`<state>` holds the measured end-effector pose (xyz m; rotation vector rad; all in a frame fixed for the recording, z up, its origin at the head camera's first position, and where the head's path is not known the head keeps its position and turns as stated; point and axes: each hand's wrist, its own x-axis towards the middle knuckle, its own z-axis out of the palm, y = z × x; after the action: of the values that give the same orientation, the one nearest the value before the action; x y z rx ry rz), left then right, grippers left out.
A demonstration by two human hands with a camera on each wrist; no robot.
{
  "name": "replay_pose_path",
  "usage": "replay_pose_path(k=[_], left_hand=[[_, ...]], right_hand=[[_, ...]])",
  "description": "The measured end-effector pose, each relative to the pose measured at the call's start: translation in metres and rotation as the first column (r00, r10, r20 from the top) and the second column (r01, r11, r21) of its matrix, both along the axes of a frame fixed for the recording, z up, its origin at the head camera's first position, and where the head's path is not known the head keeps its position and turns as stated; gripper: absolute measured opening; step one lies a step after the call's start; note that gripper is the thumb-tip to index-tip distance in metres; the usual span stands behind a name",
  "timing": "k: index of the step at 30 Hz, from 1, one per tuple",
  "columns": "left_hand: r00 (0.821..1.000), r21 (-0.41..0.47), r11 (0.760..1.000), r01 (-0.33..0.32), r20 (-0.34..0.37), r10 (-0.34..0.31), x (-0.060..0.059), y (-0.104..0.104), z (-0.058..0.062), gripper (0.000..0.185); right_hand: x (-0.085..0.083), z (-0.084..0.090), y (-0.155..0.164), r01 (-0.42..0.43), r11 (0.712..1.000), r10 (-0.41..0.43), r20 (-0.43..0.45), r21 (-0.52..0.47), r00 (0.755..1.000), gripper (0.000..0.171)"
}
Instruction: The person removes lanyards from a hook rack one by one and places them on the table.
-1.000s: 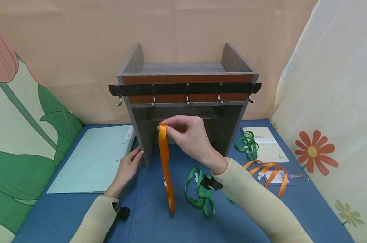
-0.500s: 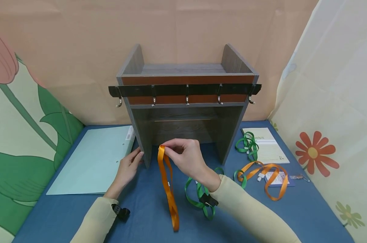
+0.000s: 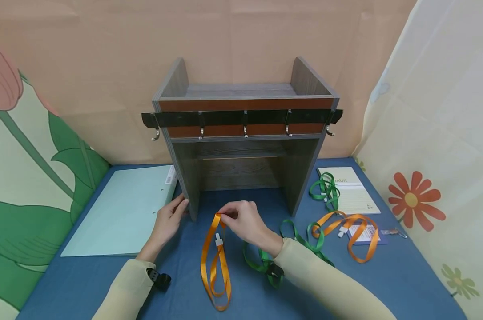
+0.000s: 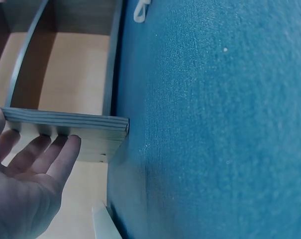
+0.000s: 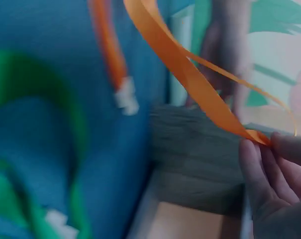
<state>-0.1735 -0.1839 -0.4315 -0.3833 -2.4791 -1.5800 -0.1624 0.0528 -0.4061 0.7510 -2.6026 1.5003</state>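
Right hand [image 3: 243, 218] low over the blue table [image 3: 105, 275], pinching the top of an orange lanyard [image 3: 214, 262] between thumb and fingertips [image 5: 257, 164]. Rest of that lanyard lying in a long loop on the table, down toward the near edge, with a small white clip [image 3: 218, 242] near the top. Left hand [image 3: 167, 220] flat and relaxed, straight fingers [image 4: 55, 157] resting against the left side wall of the grey wooden shelf [image 3: 241, 146], holding nothing. Black rail with 5 metal hooks [image 3: 241, 118] across the front of the shelf. Green lanyard [image 3: 265, 262] just beside the right arm. Pale blue folder [image 3: 125, 209] to the left. Another green lanyard [image 3: 324, 189], a white booklet [image 3: 351, 191] and 1 more orange lanyard [image 3: 355, 229] to the right.
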Motion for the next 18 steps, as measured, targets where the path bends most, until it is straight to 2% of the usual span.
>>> replay_pose_path(k=[4, 8, 12, 15, 18], left_hand=[[1.0, 0.001, 1.0, -0.004, 0.002, 0.004, -0.001, 0.0, -0.002, 0.042], [1.0, 0.001, 1.0, 0.006, 0.015, -0.006, -0.002, 0.001, -0.004, 0.043], [1.0, 0.016, 1.0, 0.011, 0.025, -0.012, -0.002, 0.0, -0.005, 0.043], [1.0, 0.015, 1.0, 0.011, 0.022, -0.011, -0.003, -0.002, -0.005, 0.043], [1.0, 0.008, 1.0, 0.007, 0.015, -0.007, -0.011, -0.007, -0.017, 0.044]], right_hand=[[-0.008, -0.02, 0.003, -0.018, 0.995, 0.016, 0.023, 0.097, 1.0, 0.008], [-0.011, -0.038, 0.004, -0.044, 0.978, 0.046, -0.003, 0.204, 0.999, 0.008], [-0.009, -0.047, 0.001, -0.081, 0.938, 0.107, -0.059, 0.337, 0.993, 0.009], [-0.007, -0.051, -0.002, -0.116, 0.902, 0.155, -0.061, 0.416, 0.986, 0.01], [-0.006, -0.052, -0.004, -0.153, 0.876, 0.188, -0.033, 0.457, 0.982, 0.012]])
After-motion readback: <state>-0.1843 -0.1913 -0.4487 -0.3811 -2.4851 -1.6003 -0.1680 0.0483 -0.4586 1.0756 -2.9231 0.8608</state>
